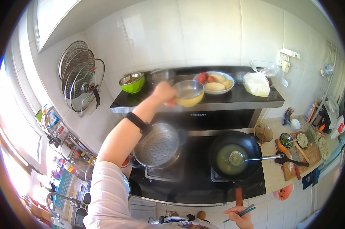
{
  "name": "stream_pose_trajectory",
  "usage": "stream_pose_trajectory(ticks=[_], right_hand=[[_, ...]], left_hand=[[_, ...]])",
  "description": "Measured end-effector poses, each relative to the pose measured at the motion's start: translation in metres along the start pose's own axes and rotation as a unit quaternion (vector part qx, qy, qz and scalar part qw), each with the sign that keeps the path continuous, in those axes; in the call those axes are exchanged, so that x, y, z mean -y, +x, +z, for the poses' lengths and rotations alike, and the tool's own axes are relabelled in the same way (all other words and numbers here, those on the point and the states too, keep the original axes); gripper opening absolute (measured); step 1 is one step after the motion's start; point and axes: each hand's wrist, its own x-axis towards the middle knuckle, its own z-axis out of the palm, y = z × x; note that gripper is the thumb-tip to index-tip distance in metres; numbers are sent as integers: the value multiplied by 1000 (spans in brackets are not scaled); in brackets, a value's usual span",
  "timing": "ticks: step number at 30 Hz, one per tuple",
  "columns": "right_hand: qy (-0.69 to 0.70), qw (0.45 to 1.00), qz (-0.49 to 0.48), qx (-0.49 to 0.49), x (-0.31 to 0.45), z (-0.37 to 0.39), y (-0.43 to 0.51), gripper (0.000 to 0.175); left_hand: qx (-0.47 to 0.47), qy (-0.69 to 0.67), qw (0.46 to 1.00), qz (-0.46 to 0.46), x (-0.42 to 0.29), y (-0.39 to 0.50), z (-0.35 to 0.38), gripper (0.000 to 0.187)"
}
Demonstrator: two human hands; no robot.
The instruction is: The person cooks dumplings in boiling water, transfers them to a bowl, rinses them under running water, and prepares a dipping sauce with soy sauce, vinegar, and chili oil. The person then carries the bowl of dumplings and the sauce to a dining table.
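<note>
My left hand (pixel 164 93) grips the rim side of a yellow metal bowl (pixel 192 100), held up at the front edge of the range hood's shelf; both are slightly blurred. Chopsticks (pixel 247 211) are in my right hand (pixel 239 218), low in the picture beside the end of the wooden wok handle (pixel 238 195). Whether that hand touches the handle cannot be told. Cloudy yellowish-green liquid (pixel 228 169) fills the bottom of the black wok (pixel 218 143). A slotted skimmer (pixel 262 157) rests across the wok, its perforated head in the liquid.
A perforated steamer pot (pixel 158 147) stands on the left burner. Along the hood shelf (pixel 158 106) are a green bowl (pixel 132 83), a glass-like bowl (pixel 161 76), a plate of produce (pixel 215 92) and a plastic bag (pixel 257 84). A cutting board (pixel 291 169) with a cleaver lies right.
</note>
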Motion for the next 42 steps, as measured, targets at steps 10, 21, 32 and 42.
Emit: stream_pose_trajectory(ticks=[10,21,32,42], right_hand=[[18,999,44,-7,-1,2,3,8],[76,994,54,60,53,0,42,25],[34,996,88,-4,156,23,249,37],[-27,998,56,-4,132,69,378,46]], left_hand=[[-111,53,992,42,14,16,-21,43],[-133,168,958,-190,35,105,-92,24],[-153,433,886,58,28,86,-92,37],[-311,-18,931,188,18,5,-118,21]])
